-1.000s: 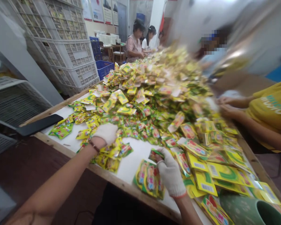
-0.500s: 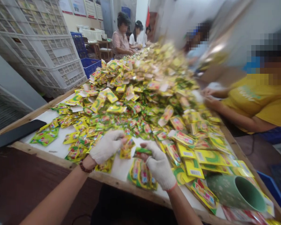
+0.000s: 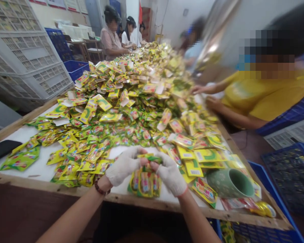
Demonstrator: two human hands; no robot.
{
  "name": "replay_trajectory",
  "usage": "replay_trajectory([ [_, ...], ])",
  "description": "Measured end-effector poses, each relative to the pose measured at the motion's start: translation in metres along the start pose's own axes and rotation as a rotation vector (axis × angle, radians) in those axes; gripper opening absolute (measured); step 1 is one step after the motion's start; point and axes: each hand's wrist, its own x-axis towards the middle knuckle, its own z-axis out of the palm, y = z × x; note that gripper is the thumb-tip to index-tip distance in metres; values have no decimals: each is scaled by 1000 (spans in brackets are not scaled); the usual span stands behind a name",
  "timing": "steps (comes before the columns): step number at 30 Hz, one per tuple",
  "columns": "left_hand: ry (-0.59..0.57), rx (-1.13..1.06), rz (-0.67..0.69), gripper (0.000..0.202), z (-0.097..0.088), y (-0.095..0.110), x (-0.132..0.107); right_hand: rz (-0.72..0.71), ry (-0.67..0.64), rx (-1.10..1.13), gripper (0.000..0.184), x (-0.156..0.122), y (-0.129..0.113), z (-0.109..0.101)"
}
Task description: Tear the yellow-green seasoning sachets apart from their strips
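Observation:
My left hand (image 3: 125, 165), in a white glove with bare fingertips and a beaded bracelet at the wrist, is closed on a small yellow packet. Facing it, my right hand (image 3: 171, 173), gloved the same way, pinches a small green packet (image 3: 153, 158). The fingertips nearly meet, and partly hide both packets. Just below them, several yellow-and-green packets (image 3: 145, 183) lie side by side on the white tabletop. Small filled packets (image 3: 91, 155) are heaped left of my left hand. Flat yellow card sleeves (image 3: 194, 168) lie to the right of my right hand.
A large mound of packets and sleeves (image 3: 131, 87) runs down the wooden-edged table (image 3: 53, 190). A green cup (image 3: 230, 184) lies on its side at right, a black phone (image 3: 3, 150) at left. White crates (image 3: 35, 57) are stacked left. A co-worker in yellow (image 3: 263, 98) sits right.
My hands have come together, bringing the yellow packet and the green packet close to each other. The camera view has turned right, so the table appears further left.

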Motion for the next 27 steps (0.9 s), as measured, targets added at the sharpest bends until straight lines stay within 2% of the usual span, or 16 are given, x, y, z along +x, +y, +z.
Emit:
replay_trajectory([
  [4, -98, 154, 54, 22, 9, -2, 7, 60, 49, 87, 35, -6, 9, -2],
  [7, -109, 259, 81, 19, 18, -2, 29, 141, 15, 226, 26, -12, 10, -10],
  [9, -34, 467, 189, 16, 23, 1, 51, 217, 93, 284, 28, -15, 9, -19],
  [11, 29, 709, 350, 18, 30, 5, 74, 275, 209, 310, 40, -17, 9, -28],
  [13, 16, 850, 477, 27, 38, 10, 92, 288, 280, 336, 48, -19, 11, -37],
  [15, -67, 902, 556, 34, 50, 15, 104, 266, 314, 354, 49, -22, 15, -43],
  [18, -146, 1006, 641, 33, 70, 24, 118, 236, 384, 370, 49, -26, 20, -48],
  [22, -225, 1049, 659, 44, 94, 33, 147, 189, 434, 401, 51, -32, 12, -48],
  [25, -266, 1027, 639, 62, 100, 37, 162, 152, 455, 384, 47, -38, 2, -50],
  [27, -235, 990, 631, 71, 97, 39, 158, 139, 484, 373, 46, -42, 0, -55],
])
